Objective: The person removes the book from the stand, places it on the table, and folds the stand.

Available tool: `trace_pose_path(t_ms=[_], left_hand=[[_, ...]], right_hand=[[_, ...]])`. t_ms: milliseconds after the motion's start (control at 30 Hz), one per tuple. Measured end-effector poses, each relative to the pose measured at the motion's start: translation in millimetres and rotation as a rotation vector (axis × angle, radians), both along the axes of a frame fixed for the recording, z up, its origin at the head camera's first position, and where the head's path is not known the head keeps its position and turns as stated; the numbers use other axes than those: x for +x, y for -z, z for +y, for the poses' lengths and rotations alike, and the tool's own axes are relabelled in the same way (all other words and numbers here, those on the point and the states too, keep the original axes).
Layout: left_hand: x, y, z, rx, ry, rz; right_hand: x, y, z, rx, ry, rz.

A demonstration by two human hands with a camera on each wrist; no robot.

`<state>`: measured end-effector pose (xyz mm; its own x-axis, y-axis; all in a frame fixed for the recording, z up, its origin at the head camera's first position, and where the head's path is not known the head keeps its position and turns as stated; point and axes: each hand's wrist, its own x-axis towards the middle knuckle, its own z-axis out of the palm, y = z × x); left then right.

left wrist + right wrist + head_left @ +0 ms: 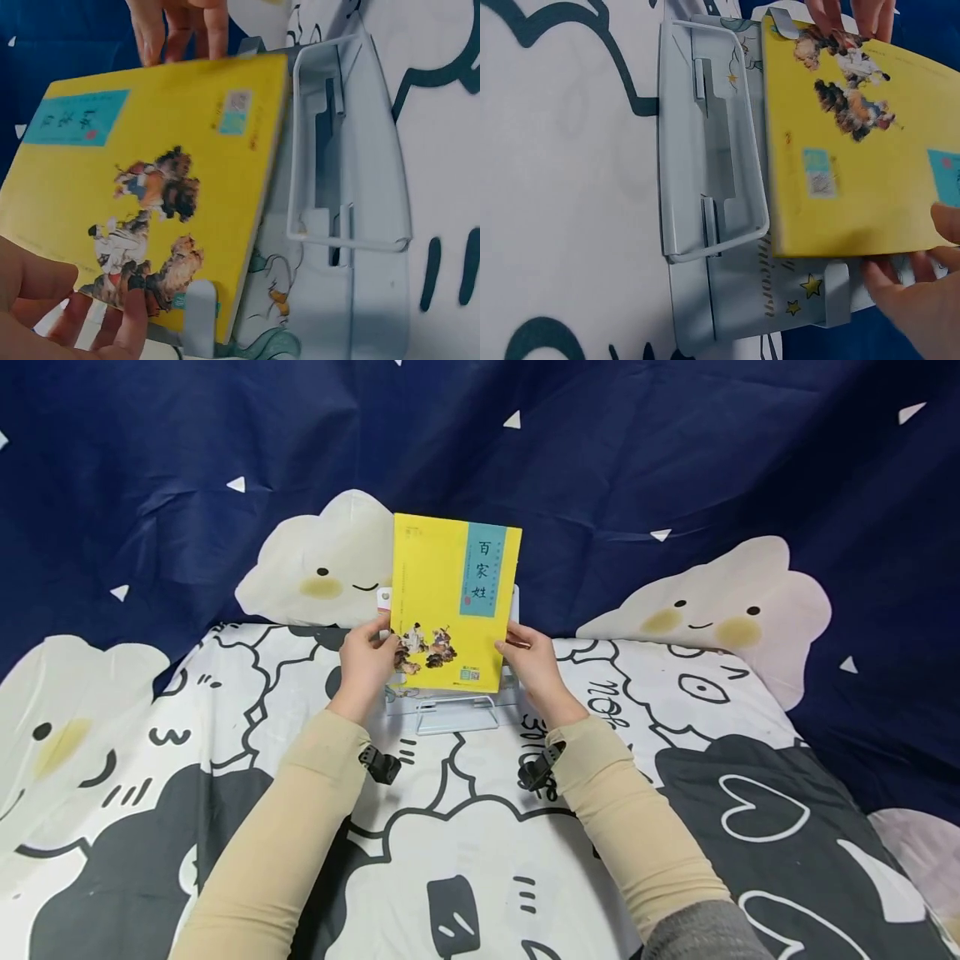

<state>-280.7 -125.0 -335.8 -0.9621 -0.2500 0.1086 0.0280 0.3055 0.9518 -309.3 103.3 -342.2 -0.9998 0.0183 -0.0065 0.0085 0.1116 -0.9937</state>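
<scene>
A white cloth is spread out wide. Big dark gray patches, black lines, white hearts and some writing are printed on it. A pale stand is set on the cloth, in the middle, near the back edge. What is under the cloth cannot be seen.

"What's worn here?"
"Long, close-fitting beige sleeves, with grey fabric over the right one's near end."
"Anything else?"
"A small, boxy black device beside each sleeve's far end."
</scene>
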Motion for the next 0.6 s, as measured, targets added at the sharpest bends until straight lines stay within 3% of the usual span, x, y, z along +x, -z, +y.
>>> trace_pose_path(t_ms=[133, 367, 600], left_hand=[[0.0, -0.7, -1, -0.042, -0.018, 0.018], [-2.9, 1.3, -4, 0.048, -0.035, 0.018], [-5.1, -10.0, -2, 0.088, -0.043, 0.037]], right_hand=[[-0.2, -4.6, -1, -0.055, 0.039, 0.039], [-1.1, -9.1, -2, -0.063, 0.058, 0.093], [-3.6, -8.4, 2, -0.158, 0.078, 0.118]])
